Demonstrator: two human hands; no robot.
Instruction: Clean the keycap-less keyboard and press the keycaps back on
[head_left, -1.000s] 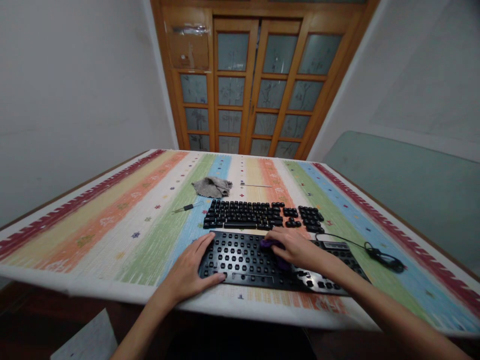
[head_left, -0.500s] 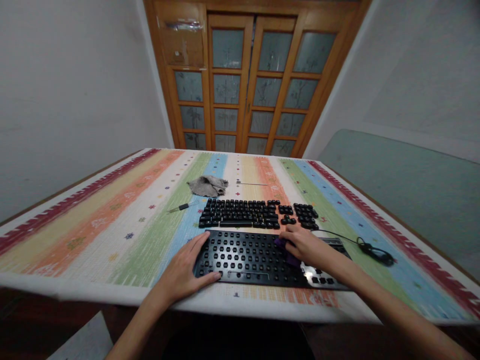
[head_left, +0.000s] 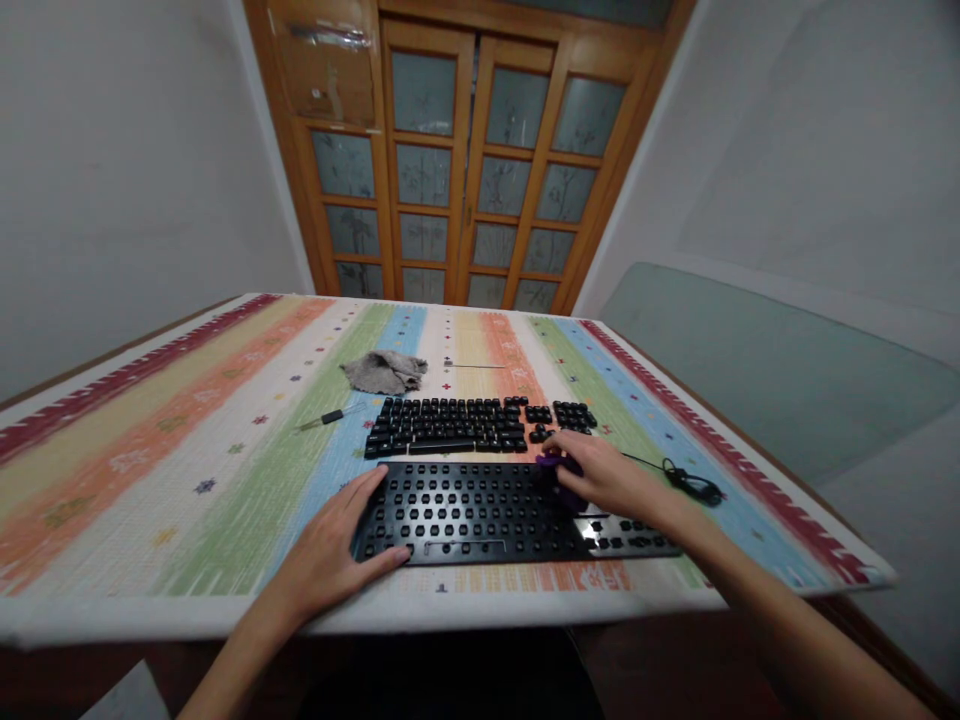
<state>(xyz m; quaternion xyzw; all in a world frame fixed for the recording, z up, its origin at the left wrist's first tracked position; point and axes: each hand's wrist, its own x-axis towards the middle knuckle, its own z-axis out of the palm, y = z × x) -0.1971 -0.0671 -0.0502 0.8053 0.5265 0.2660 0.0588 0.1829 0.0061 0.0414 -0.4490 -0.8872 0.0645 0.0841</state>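
A black keyboard [head_left: 465, 515] with its keycaps off lies near the table's front edge, bare switch posts showing. My left hand [head_left: 330, 545] grips its left end, thumb on the front edge and fingers at the back corner. A dark purple cloth [head_left: 568, 490] is bunched in my right hand [head_left: 600, 472], which presses it onto the keyboard right of centre. The fingertips there are partly hidden by the hand and cloth. Just behind the keyboard, the removed black keycaps [head_left: 446, 425] are laid out in keyboard order.
A crumpled grey cloth [head_left: 384, 372] lies behind the keycaps. Left of them is a wire keycap puller [head_left: 330, 417], and a thin rod-like tool [head_left: 476, 366] lies farther back. The keyboard's coiled cable [head_left: 694, 485] rests at the right on the striped tablecloth [head_left: 247, 480].
The view has swung slightly right, so everything sits farther left. My right hand and the purple cloth have shifted slightly on the keyboard. My left hand keeps its grip.
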